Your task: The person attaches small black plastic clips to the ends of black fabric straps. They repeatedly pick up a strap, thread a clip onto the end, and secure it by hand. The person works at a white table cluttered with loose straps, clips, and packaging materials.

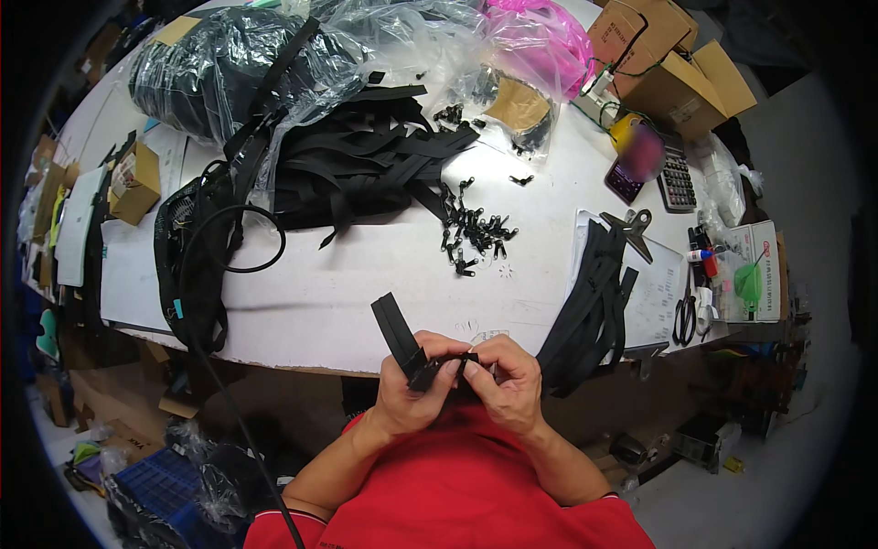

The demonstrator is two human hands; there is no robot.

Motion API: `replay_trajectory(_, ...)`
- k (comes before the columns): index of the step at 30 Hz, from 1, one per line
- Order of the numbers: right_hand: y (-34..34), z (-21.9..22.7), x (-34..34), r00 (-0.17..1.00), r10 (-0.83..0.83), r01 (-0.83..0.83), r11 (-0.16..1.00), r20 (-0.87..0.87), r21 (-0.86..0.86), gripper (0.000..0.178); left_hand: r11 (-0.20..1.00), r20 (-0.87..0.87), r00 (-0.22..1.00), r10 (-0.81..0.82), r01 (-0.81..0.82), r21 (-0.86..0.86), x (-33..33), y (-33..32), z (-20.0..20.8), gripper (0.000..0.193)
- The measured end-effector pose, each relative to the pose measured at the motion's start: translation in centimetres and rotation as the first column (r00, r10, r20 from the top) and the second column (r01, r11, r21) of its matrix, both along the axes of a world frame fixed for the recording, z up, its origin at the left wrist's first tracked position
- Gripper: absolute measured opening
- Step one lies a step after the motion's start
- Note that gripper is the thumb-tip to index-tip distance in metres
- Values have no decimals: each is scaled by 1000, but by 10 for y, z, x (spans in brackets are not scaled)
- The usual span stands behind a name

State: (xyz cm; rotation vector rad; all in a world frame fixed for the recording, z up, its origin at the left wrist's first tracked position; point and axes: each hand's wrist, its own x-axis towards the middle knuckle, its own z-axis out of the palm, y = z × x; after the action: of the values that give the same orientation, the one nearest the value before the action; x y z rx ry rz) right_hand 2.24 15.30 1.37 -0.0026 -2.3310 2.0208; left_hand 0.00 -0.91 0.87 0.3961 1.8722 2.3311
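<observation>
A short black zipper tape (395, 328) is gripped in my left hand (407, 398), its free end sticking up to the left past the fingers. Thumb and finger of my right hand (514, 389) pinch the tape's other end, close against the left thumb. Whether a small slider sits between the fingertips is too dark to tell. Both hands are held together in front of the red shirt, at the table's near edge. Beyond them lies a loose pile of small black zipper sliders (477, 231).
A heap of black zipper tapes (357, 156) lies at the back left, beside a plastic-wrapped black bundle (242, 69). More black strips (590, 306) hang over the near edge at right, by a large clip (631, 231). Scissors (685, 316), a calculator (677, 178) and cardboard boxes (681, 78) stand farther right.
</observation>
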Motion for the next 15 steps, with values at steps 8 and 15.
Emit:
replay_trajectory(8,-4,10,4,997,4,-7,999,74,39,7,994,-72,995,63,-69,-84,5,-2,-10,18)
replay_trajectory(15,-12,10,7,991,-19,27,998,136,-54,7,934,-338,927,159,-253,-252,7,2,-7,32)
